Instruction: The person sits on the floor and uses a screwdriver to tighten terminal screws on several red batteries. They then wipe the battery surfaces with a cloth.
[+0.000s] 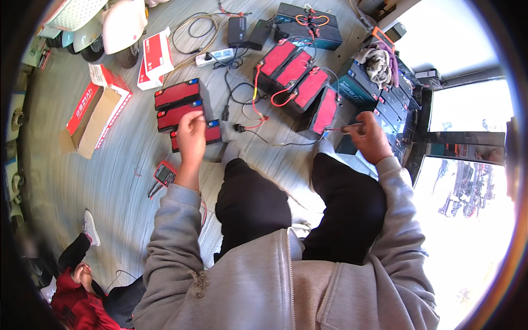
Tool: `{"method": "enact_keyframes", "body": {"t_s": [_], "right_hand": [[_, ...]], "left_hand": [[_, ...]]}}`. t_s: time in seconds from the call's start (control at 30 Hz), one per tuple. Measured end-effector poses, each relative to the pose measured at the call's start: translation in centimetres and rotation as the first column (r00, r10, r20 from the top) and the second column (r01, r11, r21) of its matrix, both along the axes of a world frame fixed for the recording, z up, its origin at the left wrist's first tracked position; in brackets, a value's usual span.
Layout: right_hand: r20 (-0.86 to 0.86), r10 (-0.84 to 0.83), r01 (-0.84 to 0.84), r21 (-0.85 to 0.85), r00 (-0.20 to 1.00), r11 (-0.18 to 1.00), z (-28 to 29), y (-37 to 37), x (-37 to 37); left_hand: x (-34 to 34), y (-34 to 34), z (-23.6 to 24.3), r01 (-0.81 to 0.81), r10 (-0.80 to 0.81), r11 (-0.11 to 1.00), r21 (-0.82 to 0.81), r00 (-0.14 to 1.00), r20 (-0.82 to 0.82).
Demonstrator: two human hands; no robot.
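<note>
My right hand [373,136] is closed round what looks like a screwdriver [336,129]. Its thin shaft points left, to the near terminal of a red-topped battery [325,110]. That battery is the nearest of a row of red-topped batteries [281,65], joined by red and dark leads. Over on the left, my left hand [191,140] hovers above a group of three red-topped batteries [175,99] with blue terminals. Its fingers are bent and pressed together; anything they pinch is too small to make out.
Black chargers [237,32], a white power strip [215,57] and tangled cables lie beyond. Teal-black batteries [357,85] with a cloth [378,65] on top stand at right. Left are an opened carton [96,118] and a red multimeter [165,174]. A person in red [82,308] sits lower left.
</note>
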State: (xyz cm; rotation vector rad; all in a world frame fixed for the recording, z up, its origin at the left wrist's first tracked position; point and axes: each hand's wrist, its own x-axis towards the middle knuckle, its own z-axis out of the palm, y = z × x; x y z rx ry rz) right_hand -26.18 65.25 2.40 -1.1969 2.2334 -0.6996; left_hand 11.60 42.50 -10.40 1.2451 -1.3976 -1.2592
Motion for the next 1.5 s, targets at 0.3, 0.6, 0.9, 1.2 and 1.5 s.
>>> {"method": "enact_keyframes", "body": {"t_s": [0.3,0.6,0.9,1.2,1.5], "right_hand": [[-0.256,0.018,0.023,0.154,0.967,0.988,1.7,-0.2,-0.1],[-0.174,0.080,-0.061,0.112,0.982,0.992,2.3,-0.6,-1.8],[-0.283,0.240,-0.273,-0.083,0.928,0.958,2.1,-0.9,-2.9],[-0.166,0.239,-0.241,0.009,0.957,0.971,2.5,-0.5,-2.7],[-0.042,-0.006,-0.001,-0.143,0.999,0.990,2.9,-0.2,-2.6]], "left_hand": [[-20.0,2.6,4.5,0.944,-0.760,0.315,0.099,0.188,0.622],[-28.2,9.5,-3.8,0.955,-0.782,0.275,0.109,0.156,0.603],[-29.4,10.4,-5.6,0.956,-0.726,0.292,-0.012,0.230,0.648],[-29.6,10.8,-6.1,0.957,-0.698,0.288,-0.033,0.234,0.677],[-29.7,10.6,-5.9,0.948,-0.685,0.317,-0.035,0.254,0.683]]}}
